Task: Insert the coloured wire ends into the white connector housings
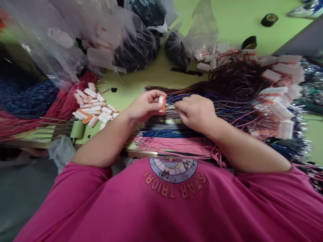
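Between thumb and fingers, my left hand grips a white and orange connector housing above the table. Thin wires run from the housing's right side toward my right hand. That hand is closed in a pinch, its fingertips on a wire just right of the housing. Under both hands lie sorted bundles of cut wire: dark blue, pink and purple-brown. A pile of similar white and orange housings lies to the left of my left hand.
Finished-looking housings with wires are heaped at the right. Clear plastic bags stand at the back left, above red and blue wire bundles. Black tape rolls lie at the back right. A green cylinder sits near the front edge.
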Action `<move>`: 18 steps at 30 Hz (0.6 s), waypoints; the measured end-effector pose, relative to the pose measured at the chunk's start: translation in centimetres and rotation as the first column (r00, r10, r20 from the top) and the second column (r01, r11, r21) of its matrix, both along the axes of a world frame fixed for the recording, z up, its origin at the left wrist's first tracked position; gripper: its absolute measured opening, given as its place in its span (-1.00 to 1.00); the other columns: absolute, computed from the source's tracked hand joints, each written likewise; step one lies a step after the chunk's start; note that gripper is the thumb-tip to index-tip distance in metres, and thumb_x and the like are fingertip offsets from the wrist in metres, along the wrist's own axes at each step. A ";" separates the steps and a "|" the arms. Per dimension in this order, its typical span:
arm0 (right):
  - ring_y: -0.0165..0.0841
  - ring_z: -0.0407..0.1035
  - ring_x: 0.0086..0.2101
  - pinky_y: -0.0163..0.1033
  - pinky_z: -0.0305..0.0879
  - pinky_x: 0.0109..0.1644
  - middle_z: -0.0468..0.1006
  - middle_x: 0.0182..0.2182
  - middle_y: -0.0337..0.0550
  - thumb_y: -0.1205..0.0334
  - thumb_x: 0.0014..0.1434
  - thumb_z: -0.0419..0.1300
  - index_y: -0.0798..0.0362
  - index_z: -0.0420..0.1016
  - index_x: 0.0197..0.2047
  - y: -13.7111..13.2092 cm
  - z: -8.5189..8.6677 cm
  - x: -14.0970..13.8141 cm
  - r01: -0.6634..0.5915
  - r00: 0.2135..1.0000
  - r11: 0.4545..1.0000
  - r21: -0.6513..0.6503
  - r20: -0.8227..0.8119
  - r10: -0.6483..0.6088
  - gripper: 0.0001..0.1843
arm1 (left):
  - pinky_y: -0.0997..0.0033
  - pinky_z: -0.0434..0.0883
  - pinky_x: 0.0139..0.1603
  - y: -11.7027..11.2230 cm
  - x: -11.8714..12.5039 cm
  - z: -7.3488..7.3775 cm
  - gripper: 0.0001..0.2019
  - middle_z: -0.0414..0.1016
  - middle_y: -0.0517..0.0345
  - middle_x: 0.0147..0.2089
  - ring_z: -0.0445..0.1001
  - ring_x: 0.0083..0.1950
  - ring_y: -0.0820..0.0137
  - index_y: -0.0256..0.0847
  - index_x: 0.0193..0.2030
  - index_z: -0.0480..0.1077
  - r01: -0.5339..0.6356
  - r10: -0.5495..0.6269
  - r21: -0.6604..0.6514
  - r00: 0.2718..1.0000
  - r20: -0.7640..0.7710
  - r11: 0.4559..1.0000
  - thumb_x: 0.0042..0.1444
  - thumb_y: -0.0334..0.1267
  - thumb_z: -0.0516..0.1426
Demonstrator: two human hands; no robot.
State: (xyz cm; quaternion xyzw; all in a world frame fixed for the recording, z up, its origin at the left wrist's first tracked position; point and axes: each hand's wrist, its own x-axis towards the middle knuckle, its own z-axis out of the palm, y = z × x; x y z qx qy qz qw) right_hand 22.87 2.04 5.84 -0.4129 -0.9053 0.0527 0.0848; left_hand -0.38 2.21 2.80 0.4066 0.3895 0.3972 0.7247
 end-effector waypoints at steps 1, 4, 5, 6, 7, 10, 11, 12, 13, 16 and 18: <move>-0.21 0.44 -0.23 -0.14 0.04 -0.22 0.70 -0.21 0.02 0.23 0.42 0.01 0.08 0.69 -0.13 -0.3 0.1 -0.2 -0.008 0.999 0.999 0.031 0.032 0.007 -0.61 | 0.48 0.59 -0.29 0.0 0.0 0.0 -0.49 0.50 0.32 -0.35 0.52 -0.40 0.55 -0.23 -0.06 0.43 -0.004 0.004 0.003 1.000 0.002 1.000 -0.14 -0.38 0.50; -0.22 0.45 -0.22 -0.14 0.07 -0.22 0.69 -0.18 0.07 0.26 0.41 0.00 0.12 0.66 -0.12 -0.6 0.1 -0.5 -0.003 0.999 1.000 0.026 0.034 0.002 -0.63 | 0.49 0.59 -0.31 -0.1 0.2 0.0 -0.49 0.49 0.33 -0.36 0.52 -0.41 0.55 -0.23 -0.07 0.43 -0.013 0.013 0.007 1.000 0.003 1.000 -0.15 -0.37 0.50; -0.23 0.46 -0.22 -0.15 0.09 -0.21 0.70 -0.17 0.05 0.26 0.41 0.01 0.12 0.66 -0.11 -0.5 0.0 -0.6 -0.001 1.000 1.000 -0.007 0.008 0.001 -0.64 | 0.48 0.59 -0.31 -0.1 0.2 0.0 -0.49 0.49 0.33 -0.36 0.52 -0.41 0.55 -0.23 -0.07 0.43 -0.014 0.014 0.005 1.000 0.002 1.000 -0.15 -0.37 0.50; -0.24 0.47 -0.21 -0.16 0.11 -0.20 0.71 -0.15 0.02 0.25 0.41 0.02 0.11 0.67 -0.09 -0.3 -0.1 -0.5 -0.002 1.000 0.999 -0.044 -0.027 0.001 -0.64 | 0.48 0.58 -0.31 -0.1 0.2 0.0 -0.49 0.49 0.33 -0.37 0.52 -0.41 0.55 -0.23 -0.07 0.43 -0.014 0.014 0.004 1.000 0.000 1.000 -0.15 -0.37 0.50; -0.26 0.48 -0.20 -0.18 0.13 -0.19 0.71 -0.15 -0.01 0.24 0.41 0.03 0.10 0.68 -0.07 -0.2 -0.3 -0.5 -0.004 0.998 0.997 -0.075 -0.069 -0.002 -0.64 | 0.48 0.58 -0.31 -0.1 0.2 -0.1 -0.49 0.49 0.33 -0.36 0.52 -0.41 0.55 -0.23 -0.06 0.42 -0.011 0.011 0.002 1.000 -0.002 1.000 -0.15 -0.38 0.50; -0.28 0.50 -0.19 -0.20 0.16 -0.17 0.73 -0.16 -0.07 0.22 0.42 0.02 0.06 0.69 -0.07 0.2 -0.6 -0.5 0.009 0.987 0.996 -0.090 -0.156 -0.023 -0.63 | 0.48 0.57 -0.28 -0.1 0.1 -0.2 -0.50 0.50 0.33 -0.35 0.53 -0.39 0.55 -0.22 -0.05 0.42 0.008 -0.008 -0.006 1.000 -0.016 1.000 -0.13 -0.39 0.48; -0.28 0.50 -0.21 -0.20 0.15 -0.18 0.72 -0.18 -0.08 0.22 0.42 0.02 0.06 0.69 -0.10 0.2 -0.6 -0.5 0.019 0.988 0.997 -0.076 -0.149 -0.030 -0.63 | 0.48 0.57 -0.27 -0.1 0.1 -0.2 -0.50 0.50 0.32 -0.34 0.53 -0.38 0.54 -0.22 -0.04 0.42 0.012 -0.013 -0.008 1.000 -0.023 1.000 -0.12 -0.38 0.48; -0.28 0.48 -0.24 -0.19 0.13 -0.20 0.72 -0.22 -0.07 0.23 0.41 0.02 0.06 0.68 -0.15 0.1 -0.6 -0.6 0.029 0.992 0.998 -0.060 -0.125 -0.036 -0.63 | 0.47 0.56 -0.27 -0.1 0.0 -0.3 -0.50 0.50 0.32 -0.34 0.52 -0.38 0.54 -0.21 -0.04 0.42 0.014 -0.014 -0.011 0.999 -0.030 1.000 -0.11 -0.38 0.47; -0.28 0.47 -0.27 -0.18 0.10 -0.22 0.71 -0.26 -0.06 0.23 0.40 0.02 0.06 0.67 -0.19 0.1 -0.6 -0.7 0.034 0.995 0.998 -0.047 -0.091 -0.038 -0.64 | 0.47 0.56 -0.26 -0.1 0.1 -0.4 -0.50 0.50 0.32 -0.33 0.52 -0.38 0.54 -0.20 -0.03 0.41 0.013 -0.014 -0.013 0.999 -0.038 1.000 -0.11 -0.38 0.47; -0.26 0.42 -0.32 -0.15 0.02 -0.26 0.67 -0.33 -0.02 0.23 0.41 0.00 0.07 0.64 -0.23 -0.2 -0.2 -0.9 0.022 1.000 0.999 -0.041 -0.004 -0.022 -0.62 | 0.44 0.55 -0.24 -0.2 0.2 -0.5 -0.49 0.50 0.31 -0.31 0.52 -0.37 0.52 -0.18 -0.02 0.41 0.005 -0.005 -0.004 0.998 -0.064 1.000 -0.10 -0.35 0.47; -0.24 0.41 -0.33 -0.12 0.00 -0.27 0.65 -0.35 0.02 0.24 0.41 -0.02 0.07 0.63 -0.23 -0.3 -0.1 -0.9 -0.006 1.000 0.999 -0.051 0.011 0.007 -0.61 | 0.42 0.54 -0.25 -0.3 0.4 -0.4 -0.50 0.48 0.31 -0.32 0.52 -0.37 0.51 -0.19 -0.03 0.40 -0.003 0.005 0.017 0.996 -0.087 1.000 -0.10 -0.32 0.47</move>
